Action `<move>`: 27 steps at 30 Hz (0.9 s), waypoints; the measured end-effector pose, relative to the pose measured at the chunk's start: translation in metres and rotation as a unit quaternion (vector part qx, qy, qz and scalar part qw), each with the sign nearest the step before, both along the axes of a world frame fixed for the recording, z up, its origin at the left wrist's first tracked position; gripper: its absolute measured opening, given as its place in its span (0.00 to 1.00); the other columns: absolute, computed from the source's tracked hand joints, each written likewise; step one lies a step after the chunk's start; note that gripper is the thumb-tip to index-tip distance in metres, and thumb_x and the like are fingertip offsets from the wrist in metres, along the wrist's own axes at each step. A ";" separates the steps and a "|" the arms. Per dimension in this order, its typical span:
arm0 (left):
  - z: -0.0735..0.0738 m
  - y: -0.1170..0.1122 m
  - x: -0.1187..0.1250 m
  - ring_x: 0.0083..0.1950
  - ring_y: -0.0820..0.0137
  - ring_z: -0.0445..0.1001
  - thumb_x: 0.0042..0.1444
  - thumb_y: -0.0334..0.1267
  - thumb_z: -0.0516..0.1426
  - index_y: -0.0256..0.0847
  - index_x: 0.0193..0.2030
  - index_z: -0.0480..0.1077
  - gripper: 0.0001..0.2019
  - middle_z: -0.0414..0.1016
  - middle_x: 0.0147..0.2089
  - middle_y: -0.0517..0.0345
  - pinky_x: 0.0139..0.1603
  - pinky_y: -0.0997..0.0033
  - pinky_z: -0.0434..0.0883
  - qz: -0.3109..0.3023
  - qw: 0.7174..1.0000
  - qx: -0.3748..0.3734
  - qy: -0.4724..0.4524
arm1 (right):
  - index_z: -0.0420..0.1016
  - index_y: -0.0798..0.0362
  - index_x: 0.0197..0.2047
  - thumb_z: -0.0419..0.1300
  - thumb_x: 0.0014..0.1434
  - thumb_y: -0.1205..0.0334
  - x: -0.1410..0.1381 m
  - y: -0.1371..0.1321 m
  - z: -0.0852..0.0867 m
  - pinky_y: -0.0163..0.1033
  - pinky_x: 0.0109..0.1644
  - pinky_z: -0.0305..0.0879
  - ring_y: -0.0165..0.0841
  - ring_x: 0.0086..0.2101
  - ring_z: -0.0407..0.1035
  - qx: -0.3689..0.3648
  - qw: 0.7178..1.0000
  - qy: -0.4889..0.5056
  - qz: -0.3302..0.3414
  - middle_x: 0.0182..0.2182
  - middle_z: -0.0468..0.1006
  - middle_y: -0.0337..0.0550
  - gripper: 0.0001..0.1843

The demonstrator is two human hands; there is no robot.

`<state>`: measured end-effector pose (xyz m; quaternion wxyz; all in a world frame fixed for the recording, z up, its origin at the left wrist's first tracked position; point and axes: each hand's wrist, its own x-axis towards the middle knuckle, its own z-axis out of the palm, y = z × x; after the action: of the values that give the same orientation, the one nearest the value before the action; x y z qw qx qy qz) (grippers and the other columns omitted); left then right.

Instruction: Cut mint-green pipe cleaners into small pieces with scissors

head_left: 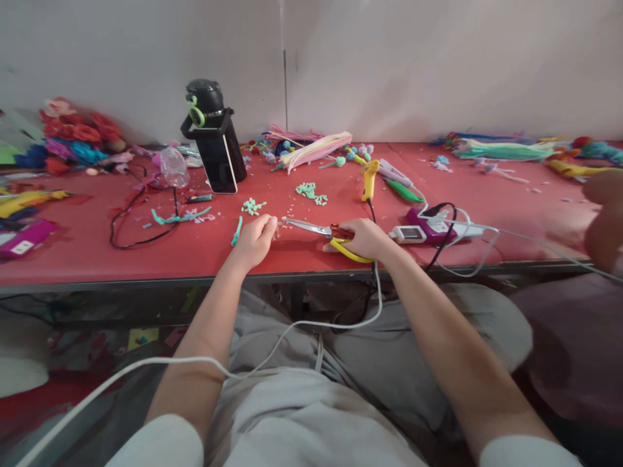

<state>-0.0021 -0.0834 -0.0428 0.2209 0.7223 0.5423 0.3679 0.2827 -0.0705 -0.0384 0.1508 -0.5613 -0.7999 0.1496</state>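
My left hand (257, 241) is closed in a pinch above the red table's front part. What sits between its thumb and fingers is too small to make out. In my right hand (363, 239) is a pair of scissors (311, 227) with yellow and red handles, its blades pointing left and their tips just short of my left fingertips. Beyond my hands lie two small piles of pale green cut pieces, a left pile (253, 206) and a right pile (311, 192). A short teal fuzzy stem (237, 231) lies beside my left hand.
A black bottle (207, 97) stands at the back left with a phone (219, 162) leaning on it. A yellow glue gun (370, 181) is behind my right hand. Bundles of fuzzy stems (316, 150) line the back. A white cable (302, 322) crosses my lap; a purple power strip (428, 224) lies right.
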 end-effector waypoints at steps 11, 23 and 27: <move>0.001 -0.001 0.002 0.32 0.67 0.70 0.72 0.45 0.48 0.43 0.29 0.61 0.18 0.68 0.26 0.59 0.38 0.66 0.65 0.017 1.000 0.003 0.006 | 0.62 0.49 0.24 0.64 0.47 0.25 0.001 -0.001 -0.001 0.40 0.31 0.49 0.31 0.26 0.58 0.001 1.000 0.024 0.006 0.22 0.65 0.37 0.34; -0.002 0.001 0.001 0.33 0.67 0.70 0.71 0.48 0.47 0.43 0.31 0.62 0.18 0.69 0.28 0.59 0.39 0.65 0.65 0.012 1.000 0.006 0.005 | 0.67 0.49 0.25 0.65 0.47 0.26 0.001 -0.001 0.001 0.40 0.31 0.49 0.31 0.26 0.59 -0.007 1.000 0.008 0.006 0.23 0.67 0.37 0.32; -0.002 0.001 0.001 0.34 0.67 0.72 0.71 0.50 0.48 0.43 0.32 0.65 0.19 0.71 0.29 0.58 0.40 0.66 0.66 0.006 1.000 0.008 -0.001 | 0.68 0.49 0.25 0.65 0.47 0.26 0.001 0.001 -0.001 0.40 0.31 0.49 0.31 0.26 0.59 -0.007 1.000 -0.002 0.005 0.23 0.68 0.37 0.33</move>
<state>-0.0014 -0.0822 -0.0450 0.2134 0.7202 0.5439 0.3740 0.2835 -0.0696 -0.0392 0.1444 -0.5587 -0.8019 0.1546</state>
